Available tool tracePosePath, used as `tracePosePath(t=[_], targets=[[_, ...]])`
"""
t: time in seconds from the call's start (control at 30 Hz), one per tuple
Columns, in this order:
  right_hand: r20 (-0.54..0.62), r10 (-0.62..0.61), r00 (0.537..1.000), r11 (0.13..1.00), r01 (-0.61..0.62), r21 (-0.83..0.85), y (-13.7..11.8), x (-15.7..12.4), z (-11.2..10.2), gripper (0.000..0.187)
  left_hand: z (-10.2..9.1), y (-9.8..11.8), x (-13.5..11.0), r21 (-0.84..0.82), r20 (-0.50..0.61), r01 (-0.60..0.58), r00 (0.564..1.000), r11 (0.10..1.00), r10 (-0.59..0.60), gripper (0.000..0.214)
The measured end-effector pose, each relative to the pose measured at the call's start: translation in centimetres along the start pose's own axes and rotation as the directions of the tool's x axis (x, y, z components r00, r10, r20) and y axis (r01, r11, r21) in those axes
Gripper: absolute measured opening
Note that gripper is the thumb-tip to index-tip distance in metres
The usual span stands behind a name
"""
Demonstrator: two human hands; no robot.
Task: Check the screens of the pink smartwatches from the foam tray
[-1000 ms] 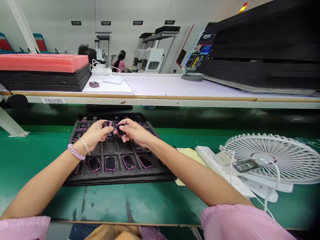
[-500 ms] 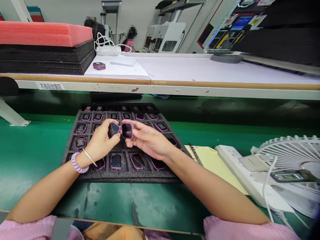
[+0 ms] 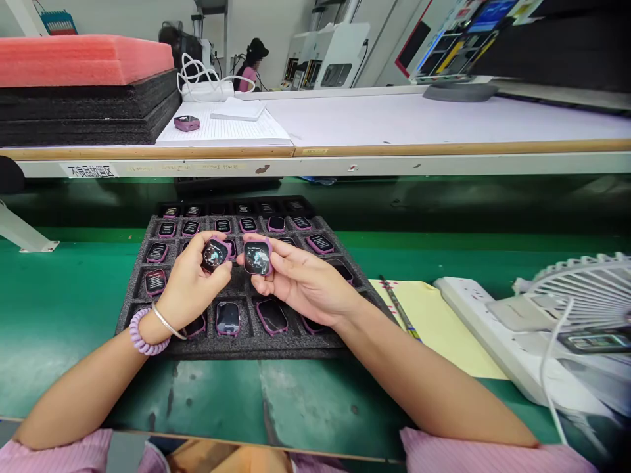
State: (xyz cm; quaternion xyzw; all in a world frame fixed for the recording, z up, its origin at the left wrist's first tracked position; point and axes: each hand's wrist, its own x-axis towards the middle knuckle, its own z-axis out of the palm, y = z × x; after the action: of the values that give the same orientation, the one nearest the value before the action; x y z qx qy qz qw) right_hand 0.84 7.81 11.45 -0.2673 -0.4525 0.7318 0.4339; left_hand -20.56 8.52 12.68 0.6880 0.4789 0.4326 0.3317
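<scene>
Between its thumb and fingers, my left hand point(image 3: 196, 279) grips a purple smartwatch body point(image 3: 215, 254) whose screen is lit. My right hand point(image 3: 300, 279) holds a second smartwatch body point(image 3: 257, 257), also purple with a lit screen, a short gap to the right of the first. Both watches are held above a dark grey foam tray point(image 3: 249, 342) with rows of compartments. Most visible compartments hold purple watch bodies, such as a dark-screened one point(image 3: 227, 318) in the front row. Several in the back rows show text. My hands and forearms hide part of the tray.
A shelf point(image 3: 374, 125) spans the back, bearing foam slabs point(image 3: 83, 62), lined paper point(image 3: 221, 131) and another watch point(image 3: 186, 123). To the right lie yellow paper point(image 3: 444, 322), a pen point(image 3: 400, 309), a white power strip point(image 3: 473, 315) and a fan point(image 3: 586, 295). A person point(image 3: 249, 66) sits far back.
Both held watches' screens have gone from dark to lit. My hands have moved slightly apart, the left one leftward and the right one rightward. The camera view has shifted a little.
</scene>
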Motion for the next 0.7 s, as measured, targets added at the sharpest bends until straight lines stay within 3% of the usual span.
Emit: tracePosePath(t=[0.27,0.47,0.7], targets=[[0.065,-0.028,0.998,0.996,0.022,0.081,0.26,-0.24,0.33,0.051,-0.16,0.31,-0.18,0.068,-0.020,-0.017,1.000,0.998,0.019,0.042],[0.091,-0.026,0.996,0.996,0.018,0.089,0.23,-0.28,0.48,0.052,-0.11,0.34,-0.20,-0.021,-0.067,-0.040,0.997,0.999,0.039,0.046],[0.115,-0.065,0.991,0.984,0.044,0.174,0.20,-0.34,0.65,0.049,-0.03,0.71,-0.43,0.005,-0.071,-0.047,0.996,0.999,0.048,0.047]])
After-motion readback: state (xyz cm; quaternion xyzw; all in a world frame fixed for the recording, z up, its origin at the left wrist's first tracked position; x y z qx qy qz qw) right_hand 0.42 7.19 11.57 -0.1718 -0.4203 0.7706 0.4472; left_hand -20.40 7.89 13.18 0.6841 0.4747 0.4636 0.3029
